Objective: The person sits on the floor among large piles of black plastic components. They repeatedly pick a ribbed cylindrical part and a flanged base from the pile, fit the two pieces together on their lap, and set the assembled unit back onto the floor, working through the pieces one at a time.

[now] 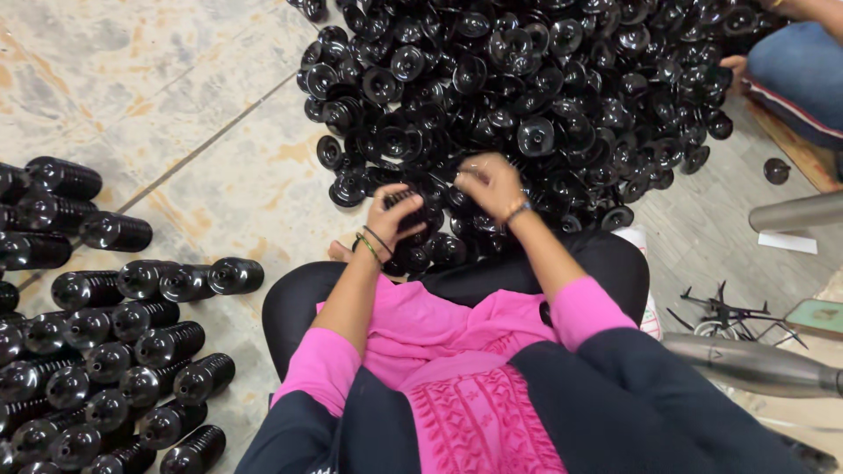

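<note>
Head view, only one.

Left hand: fingers curled around a short stack of black discs, gripping it at the near edge of the pile. Bangles on that wrist.

Right hand: just beside the left, slightly farther out, fingertips pinched together over the pile. Something small and black may be in the pinch; can't tell for sure against the black parts under it. Bracelet on the wrist.

Big pile of loose black discs runs ahead of both hands and spreads off to the right hand's far side. Its near edge touches the person's black-clad knees, so both hands work right on that edge. No gap between hands and pile.

Out past the left hand: bare stone tile floor, open room there, grout line running diagonally. Farther out on that side and closer to the body, finished ribbed black stacks lie on their sides in rows, well apart from the left hand. One row end sits near the left knee.

Past the right hand: pile edge thins out to grey floor, one stray disc lying alone. A metal tube and a second metal tube lie on that side, clear of the hand.

Far right corner: another person's hand and a jeans-clad knee at the pile's far edge, well apart from both hands.
</note>
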{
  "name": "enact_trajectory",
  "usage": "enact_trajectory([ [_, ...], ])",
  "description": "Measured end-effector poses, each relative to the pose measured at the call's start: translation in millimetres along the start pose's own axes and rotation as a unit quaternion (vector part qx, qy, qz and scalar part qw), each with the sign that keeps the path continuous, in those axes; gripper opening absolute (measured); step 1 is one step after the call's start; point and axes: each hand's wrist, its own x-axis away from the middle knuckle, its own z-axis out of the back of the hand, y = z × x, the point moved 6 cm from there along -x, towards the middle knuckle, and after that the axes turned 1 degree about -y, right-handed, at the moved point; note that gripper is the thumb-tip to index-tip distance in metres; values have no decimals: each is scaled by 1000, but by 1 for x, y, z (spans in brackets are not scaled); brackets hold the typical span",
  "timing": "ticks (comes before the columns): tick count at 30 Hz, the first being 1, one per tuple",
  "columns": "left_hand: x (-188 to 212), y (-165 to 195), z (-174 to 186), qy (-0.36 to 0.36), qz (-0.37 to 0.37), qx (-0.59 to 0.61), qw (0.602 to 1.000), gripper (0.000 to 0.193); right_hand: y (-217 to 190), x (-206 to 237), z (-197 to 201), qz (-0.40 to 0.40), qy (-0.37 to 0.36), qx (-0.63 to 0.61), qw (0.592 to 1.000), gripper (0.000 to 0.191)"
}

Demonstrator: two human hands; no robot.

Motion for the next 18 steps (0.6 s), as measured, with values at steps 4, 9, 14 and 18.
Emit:
enact_trajectory([
  [4, -5, 2, 15, 62, -5, 23, 998, 50, 8, -25, 14, -8, 69, 361, 930, 62],
  [9, -6, 1, 15, 49, 6, 28, 998, 50, 24, -19, 10, -84, 50, 323, 941, 23],
  [14, -3, -7, 11, 24, 34, 26, 999, 48, 8, 6, 14, -38, 140, 10, 989, 16],
  [18, -1, -6, 8, 10, 37, 17, 999, 47, -17, 32, -47, -89, -26, -164, 982, 17],
])
